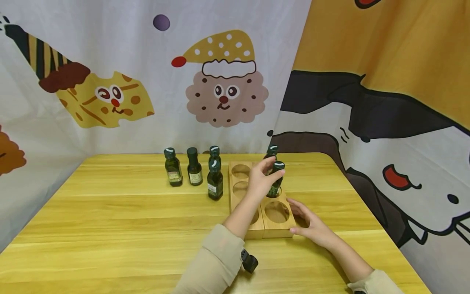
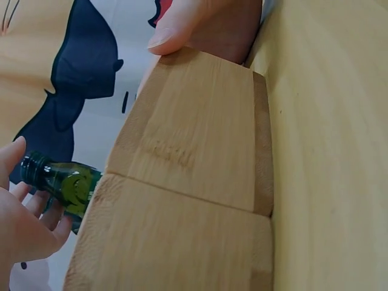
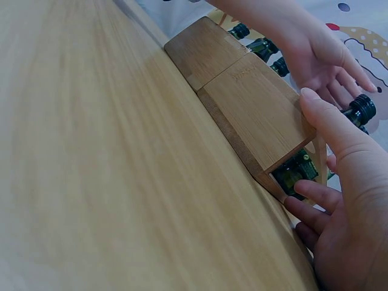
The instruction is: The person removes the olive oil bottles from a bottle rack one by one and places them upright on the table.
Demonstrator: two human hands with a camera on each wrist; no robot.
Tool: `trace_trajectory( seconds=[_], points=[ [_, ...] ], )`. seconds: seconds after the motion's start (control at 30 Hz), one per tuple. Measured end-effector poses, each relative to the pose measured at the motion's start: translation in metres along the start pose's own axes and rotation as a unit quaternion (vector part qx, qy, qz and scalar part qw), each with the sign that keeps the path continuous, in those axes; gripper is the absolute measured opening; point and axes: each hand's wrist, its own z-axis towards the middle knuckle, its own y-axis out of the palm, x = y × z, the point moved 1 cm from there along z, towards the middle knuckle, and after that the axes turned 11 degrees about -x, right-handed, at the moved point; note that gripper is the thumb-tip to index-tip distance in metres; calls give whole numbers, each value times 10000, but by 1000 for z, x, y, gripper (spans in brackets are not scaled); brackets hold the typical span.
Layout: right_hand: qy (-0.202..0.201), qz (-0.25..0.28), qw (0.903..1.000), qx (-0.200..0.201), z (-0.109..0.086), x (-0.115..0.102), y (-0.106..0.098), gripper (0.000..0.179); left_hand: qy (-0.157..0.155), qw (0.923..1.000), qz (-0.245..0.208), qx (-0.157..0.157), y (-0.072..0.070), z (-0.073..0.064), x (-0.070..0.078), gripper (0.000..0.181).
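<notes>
A light wooden rack [image 1: 279,232] with round holes in two columns stands on the table. A dark green bottle [image 1: 274,188] sits upright in a middle hole of its right column. My left hand [image 1: 261,179] is around the neck of this bottle, its thumb and fingers spread and relaxed. Behind it, another dark-capped bottle [image 1: 272,151] stands in the far right part of the rack, partly hidden by the hand. My right hand [image 1: 312,228] holds the rack's near right corner, thumb at the front and fingers along the open side.
Left of the rack stand several more dark green bottles, including a square one [image 1: 215,183], a slim one [image 1: 194,169] and a labelled one [image 1: 173,169]. A patterned curtain [image 1: 165,102] hangs behind the yellow wooden table [image 1: 128,228].
</notes>
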Motion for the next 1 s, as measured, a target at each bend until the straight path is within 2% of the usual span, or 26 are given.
trace_trajectory(
  seconds=[0.23, 0.57, 1.0],
  points=[
    [33, -22, 10000, 38, 0, -1, 0, 78, -75, 9995, 255, 146, 4, 1, -4, 42],
    [80, -47, 10000, 26, 0, 0, 1, 77, -143, 9989, 362, 258, 6, 3, -4, 37],
    [51, -5, 10000, 13, 0, -1, 1, 78, 28, 9997, 244, 88, 5, 4, -3, 33]
  ],
)
